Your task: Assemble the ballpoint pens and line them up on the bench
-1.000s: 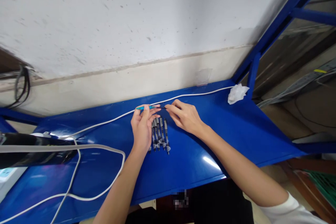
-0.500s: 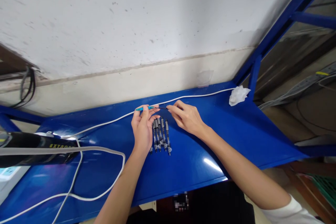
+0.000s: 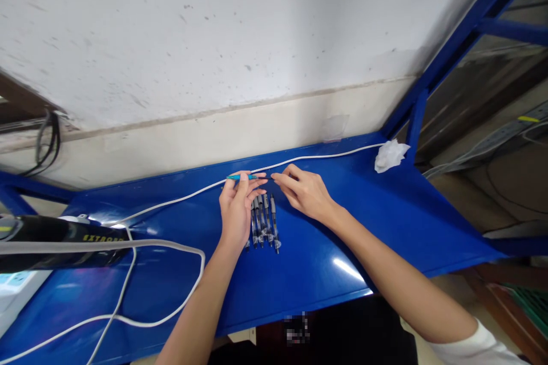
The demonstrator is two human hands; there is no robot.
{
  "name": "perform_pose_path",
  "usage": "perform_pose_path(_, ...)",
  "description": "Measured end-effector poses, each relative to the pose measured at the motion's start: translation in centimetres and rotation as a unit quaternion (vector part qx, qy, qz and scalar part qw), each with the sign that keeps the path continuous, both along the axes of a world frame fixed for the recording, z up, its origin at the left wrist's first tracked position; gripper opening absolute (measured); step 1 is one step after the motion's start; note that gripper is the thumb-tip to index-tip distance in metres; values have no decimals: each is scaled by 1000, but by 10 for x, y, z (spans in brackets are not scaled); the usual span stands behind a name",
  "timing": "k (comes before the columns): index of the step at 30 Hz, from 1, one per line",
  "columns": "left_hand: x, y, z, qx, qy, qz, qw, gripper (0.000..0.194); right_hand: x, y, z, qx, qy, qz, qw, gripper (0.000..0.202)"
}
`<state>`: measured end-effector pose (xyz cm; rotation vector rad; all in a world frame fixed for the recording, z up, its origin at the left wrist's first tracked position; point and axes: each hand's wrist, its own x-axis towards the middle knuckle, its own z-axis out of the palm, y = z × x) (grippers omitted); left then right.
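The blue pen (image 3: 238, 177) lies across the left hand (image 3: 236, 205), pinched between its thumb and fingers.

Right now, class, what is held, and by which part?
The left hand grips a teal pen mid-barrel; the right hand seems to pinch the end of a thin dark rod.

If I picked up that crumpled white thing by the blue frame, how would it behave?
The crumpled white thing looks thin and creased, so probably light for its size and floppy. Its uneven folds suggest it would slide rather than roll.
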<state>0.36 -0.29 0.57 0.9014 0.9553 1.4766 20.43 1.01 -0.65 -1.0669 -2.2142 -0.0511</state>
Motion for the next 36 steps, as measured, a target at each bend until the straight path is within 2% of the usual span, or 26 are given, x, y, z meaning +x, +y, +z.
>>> perform_pose_path(7,0,-1,0,12,11,-1,1000,33,-3,0,2,-14,60,-7,998,24)
perform_pose_path(12,2,-3,1,21,44,-4,999,31,-2,0,3,-15,45,-5,999,27)
perform_pose_path(18,6,-5,-4,23,97,-35,994,31,-5,-4,4,-25,43,4,999,30)
perform_pose_path(24,3,-4,-6,29,94,-34,995,24,-6,-5,2,-59,86,27,994,19)
perform_pose_path(30,3,-4,-5,29,100,-17,994,26,-4,-4,5,-48,42,22,998,27)
perform_pose_path(36,3,-4,-6,27,110,-11,993,26,-5,-6,5,-52,45,11,998,29)
